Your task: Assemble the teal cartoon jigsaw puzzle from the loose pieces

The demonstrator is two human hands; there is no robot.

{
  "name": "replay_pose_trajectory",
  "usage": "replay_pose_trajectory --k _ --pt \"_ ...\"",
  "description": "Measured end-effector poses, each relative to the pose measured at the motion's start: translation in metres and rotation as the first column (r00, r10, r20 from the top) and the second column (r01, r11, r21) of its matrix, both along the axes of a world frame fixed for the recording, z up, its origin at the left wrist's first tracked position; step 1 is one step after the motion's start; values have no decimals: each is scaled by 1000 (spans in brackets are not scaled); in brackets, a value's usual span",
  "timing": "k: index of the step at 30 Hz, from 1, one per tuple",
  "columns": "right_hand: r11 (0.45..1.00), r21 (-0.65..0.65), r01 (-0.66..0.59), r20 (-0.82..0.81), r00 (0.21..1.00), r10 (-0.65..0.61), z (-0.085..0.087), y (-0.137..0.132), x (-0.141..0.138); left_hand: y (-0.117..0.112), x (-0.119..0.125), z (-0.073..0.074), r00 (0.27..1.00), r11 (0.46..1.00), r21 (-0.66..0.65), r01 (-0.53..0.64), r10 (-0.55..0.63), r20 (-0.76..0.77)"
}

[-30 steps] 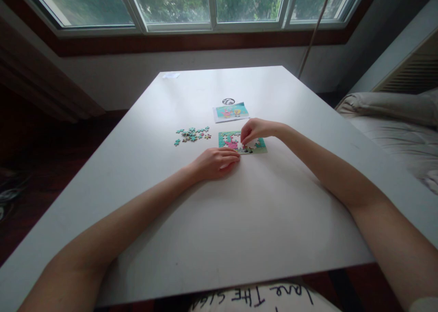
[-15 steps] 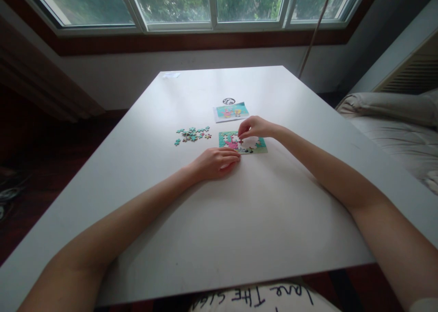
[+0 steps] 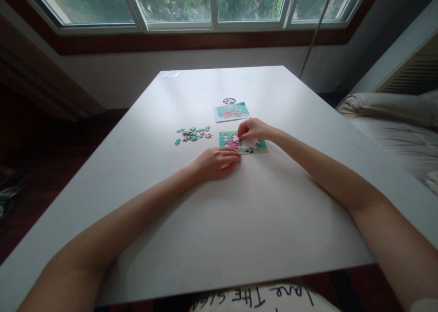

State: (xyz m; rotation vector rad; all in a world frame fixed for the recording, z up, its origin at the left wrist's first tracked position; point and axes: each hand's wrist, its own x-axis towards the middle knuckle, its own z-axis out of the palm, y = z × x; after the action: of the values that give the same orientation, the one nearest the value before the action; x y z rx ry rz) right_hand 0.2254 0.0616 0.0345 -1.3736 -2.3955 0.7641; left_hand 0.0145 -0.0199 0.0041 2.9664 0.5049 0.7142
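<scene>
A small part-built jigsaw puzzle (image 3: 227, 141), teal with a pink figure, lies on the white table (image 3: 212, 211). My right hand (image 3: 252, 129) rests over its upper middle, fingers pinched together on a puzzle piece that is pressed against the picture. My left hand (image 3: 215, 162) lies on the table just in front of the puzzle's left corner, fingers loosely curled and together, its fingertips at the puzzle's near edge, holding nothing I can see.
Several loose teal puzzle pieces (image 3: 192, 134) lie scattered left of the puzzle. A reference picture card (image 3: 231, 111) lies behind it, with a small dark round object (image 3: 229, 101) beyond. A bed (image 3: 393, 120) stands at the right, windows behind the table.
My right hand lifted a small piece above the puzzle, then came down a little to the left onto the picture. The left hand has stayed put.
</scene>
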Motion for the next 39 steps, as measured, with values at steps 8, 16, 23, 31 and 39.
replay_pose_trajectory --k 8,16,23,31,39 --pt "996 -28 -84 7 996 85 3 4 5 2 0 0 1000 1000 3 18 -18 4" --pt "983 -18 -182 34 983 182 9 -2 5 0 0 0 1000 1000 15 9 -9 3" --pt "979 19 -202 70 977 200 8 -4 3 1 0 0 1000 1000 14 3 -2 -14" --pt "979 1 -206 26 978 205 11 -2 5 1 0 -1 1000 1000 9 4 -4 -18" --pt "988 32 -150 30 988 149 5 0 4 1 0 0 1000 1000 13 3 -3 -13"
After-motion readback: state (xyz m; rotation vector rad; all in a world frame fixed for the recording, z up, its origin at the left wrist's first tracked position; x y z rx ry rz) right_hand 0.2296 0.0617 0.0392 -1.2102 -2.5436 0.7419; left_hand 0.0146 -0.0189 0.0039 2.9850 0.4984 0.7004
